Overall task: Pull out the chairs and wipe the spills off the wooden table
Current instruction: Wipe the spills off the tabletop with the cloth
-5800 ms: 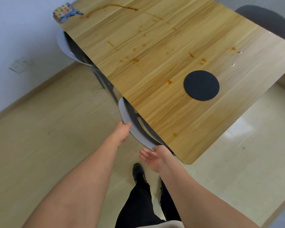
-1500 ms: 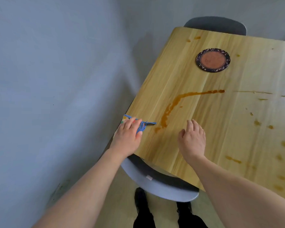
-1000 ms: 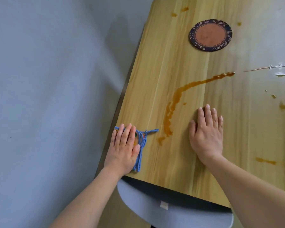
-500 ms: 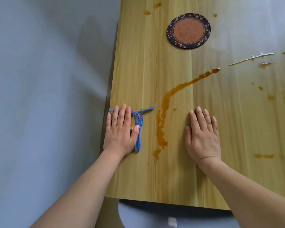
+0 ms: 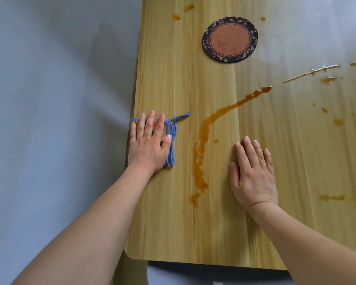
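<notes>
Both hands have settled flat. Left hand [image 5: 150, 145] presses the folded blue-edged patterned cloth [image 5: 171, 140] at the pale wooden worktop's [image 5: 169, 223] nine-o'clock edge; the long amber spill streak [image 5: 201, 149] runs twelve-to-six, three o'clock of it, nearer than the splayed, empty right hand [image 5: 253, 177].

Our left hand [image 5: 149, 146] lies palm down with straight, slightly spread fingers, the thumb angled out to the right. Our right hand [image 5: 253, 174] also lies flat, palm down, fingers straight and close together, pointing away from us. Both bare forearms reach forward from the lower corners, well apart, neither hand forming a grip.
</notes>
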